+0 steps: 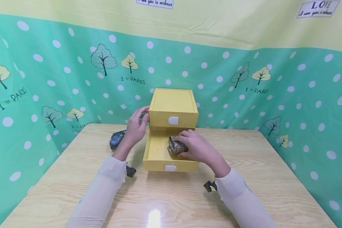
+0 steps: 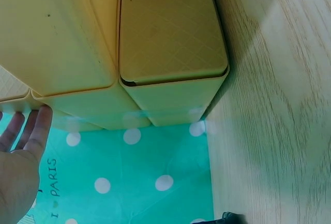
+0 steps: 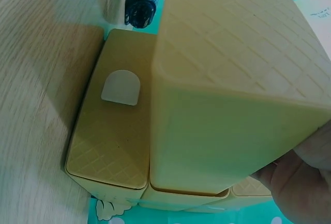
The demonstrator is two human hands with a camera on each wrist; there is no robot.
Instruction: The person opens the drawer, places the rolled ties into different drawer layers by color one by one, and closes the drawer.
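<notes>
A yellow drawer cabinet [image 1: 174, 100] stands on the table, its middle drawer [image 1: 156, 165] pulled out towards me. Inside that drawer, at its right side, my right hand [image 1: 199, 147] grips a brown-and-black speckled bundle [image 1: 175, 146], apparently rolled cloth, with thumb and fingers around it. My left hand [image 1: 135, 129] rests its extended fingers against the cabinet's upper left side. The left wrist view shows those fingers [image 2: 37, 133] touching near the top compartment's edge. In the right wrist view the drawer wall hides the bundle, and only part of the hand [image 3: 300, 188] shows.
A dark blue patterned bundle [image 1: 117, 139] lies on the table left of the cabinet, beyond my left forearm. Below the pulled-out drawer, a lower drawer [image 3: 111, 136] with a white tab is closed. A patterned green curtain [image 1: 216, 95] hangs close behind the cabinet.
</notes>
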